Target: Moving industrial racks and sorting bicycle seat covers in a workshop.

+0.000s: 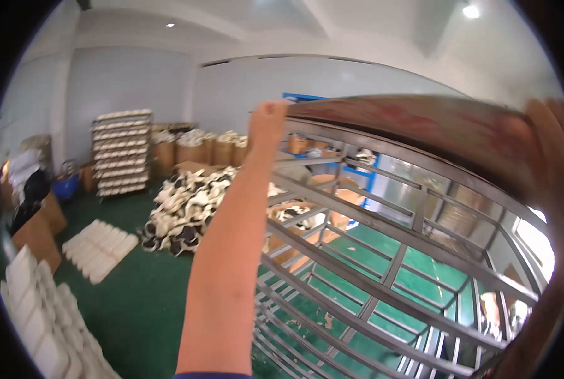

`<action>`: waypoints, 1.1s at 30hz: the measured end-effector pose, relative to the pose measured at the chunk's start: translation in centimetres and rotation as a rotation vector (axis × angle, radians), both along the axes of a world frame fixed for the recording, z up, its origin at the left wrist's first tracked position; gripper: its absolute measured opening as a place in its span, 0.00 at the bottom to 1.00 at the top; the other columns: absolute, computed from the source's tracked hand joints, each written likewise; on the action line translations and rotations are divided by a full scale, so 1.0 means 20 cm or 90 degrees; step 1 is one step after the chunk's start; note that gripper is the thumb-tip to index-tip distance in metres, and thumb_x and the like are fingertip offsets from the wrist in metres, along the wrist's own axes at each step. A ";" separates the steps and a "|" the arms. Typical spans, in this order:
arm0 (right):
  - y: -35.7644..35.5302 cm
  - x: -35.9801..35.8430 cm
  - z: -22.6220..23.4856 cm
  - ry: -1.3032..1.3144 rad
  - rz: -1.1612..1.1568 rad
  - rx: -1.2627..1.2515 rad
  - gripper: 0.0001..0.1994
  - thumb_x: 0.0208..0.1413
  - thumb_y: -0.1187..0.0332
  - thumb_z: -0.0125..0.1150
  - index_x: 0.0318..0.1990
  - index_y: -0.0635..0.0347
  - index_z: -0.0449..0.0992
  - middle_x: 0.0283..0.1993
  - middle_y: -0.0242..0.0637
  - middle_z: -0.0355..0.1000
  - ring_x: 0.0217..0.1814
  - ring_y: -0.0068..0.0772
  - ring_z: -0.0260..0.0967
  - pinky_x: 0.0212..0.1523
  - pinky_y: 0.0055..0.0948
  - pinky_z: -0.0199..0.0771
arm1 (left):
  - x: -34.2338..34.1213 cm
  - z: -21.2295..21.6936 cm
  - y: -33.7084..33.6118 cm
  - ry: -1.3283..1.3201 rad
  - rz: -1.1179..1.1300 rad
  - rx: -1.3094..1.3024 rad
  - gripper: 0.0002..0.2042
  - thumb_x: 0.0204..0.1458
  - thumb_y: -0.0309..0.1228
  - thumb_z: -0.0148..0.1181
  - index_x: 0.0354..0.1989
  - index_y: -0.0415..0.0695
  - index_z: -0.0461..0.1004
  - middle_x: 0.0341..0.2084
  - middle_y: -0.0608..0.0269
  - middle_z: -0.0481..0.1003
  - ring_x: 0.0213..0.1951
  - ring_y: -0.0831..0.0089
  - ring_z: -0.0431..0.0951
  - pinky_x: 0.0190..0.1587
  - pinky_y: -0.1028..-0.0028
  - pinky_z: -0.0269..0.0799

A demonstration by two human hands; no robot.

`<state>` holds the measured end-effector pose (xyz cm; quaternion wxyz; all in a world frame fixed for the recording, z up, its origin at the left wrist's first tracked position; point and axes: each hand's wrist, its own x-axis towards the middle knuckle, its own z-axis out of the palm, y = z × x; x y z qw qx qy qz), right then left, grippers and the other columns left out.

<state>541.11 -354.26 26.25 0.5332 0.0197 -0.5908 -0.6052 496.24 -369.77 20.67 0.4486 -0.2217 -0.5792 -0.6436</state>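
My left grip is clenched on one end of the long panel; my right grip is blurred but looks clasped on the other. Panel's at the metal rack's top; contact unclear. I'd guess stiff, unwieldy; hold both ends. Mind rail edges. Room is left, over green floor, short of the black-and-white pile.

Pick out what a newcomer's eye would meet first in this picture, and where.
A long board, blurred and patched with red, spans the upper right, with a grey metal rack below. Left of centre, a heap of pale and black pieces lies on the green floor.
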 end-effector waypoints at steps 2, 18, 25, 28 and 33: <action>-0.26 -0.21 -0.08 -0.039 0.011 0.009 0.12 0.49 0.62 0.56 0.23 0.61 0.69 0.19 0.38 0.63 0.19 0.35 0.60 0.20 0.30 0.60 | 0.01 -0.07 -0.02 -0.104 -0.159 0.084 0.22 0.45 0.50 0.52 0.39 0.42 0.72 0.32 0.52 0.73 0.37 0.60 0.72 0.39 0.65 0.67; -0.55 -0.20 -0.49 0.025 0.017 -0.240 0.11 0.52 0.64 0.53 0.32 0.66 0.69 0.28 0.42 0.67 0.29 0.41 0.66 0.40 0.41 0.68 | 0.19 -0.07 0.04 -0.338 -1.007 0.394 0.18 0.37 0.19 0.46 0.41 0.31 0.60 0.37 0.52 0.66 0.42 0.60 0.69 0.47 0.62 0.67; -0.24 0.47 -0.59 0.078 0.171 -0.398 0.11 0.52 0.63 0.52 0.33 0.65 0.69 0.31 0.44 0.67 0.37 0.47 0.65 0.45 0.43 0.63 | 1.05 -0.21 -0.04 -0.325 -0.981 0.511 0.13 0.38 0.15 0.48 0.36 0.37 0.64 0.30 0.62 0.67 0.34 0.72 0.70 0.37 0.73 0.68; -0.31 0.49 -0.35 0.088 0.039 -0.601 0.15 0.44 0.66 0.58 0.38 0.63 0.68 0.39 0.44 0.66 0.44 0.46 0.62 0.48 0.37 0.61 | 1.16 -0.33 -0.02 -0.308 -0.948 0.543 0.14 0.37 0.14 0.50 0.35 0.39 0.64 0.28 0.65 0.67 0.32 0.74 0.70 0.34 0.77 0.67; -0.40 0.08 -0.10 -0.373 0.020 -0.604 0.23 0.36 0.70 0.59 0.45 0.64 0.66 0.44 0.45 0.64 0.46 0.45 0.61 0.50 0.35 0.60 | 1.10 -0.54 0.03 -0.280 -0.905 0.585 0.15 0.36 0.14 0.51 0.36 0.40 0.64 0.30 0.64 0.68 0.33 0.72 0.70 0.37 0.74 0.67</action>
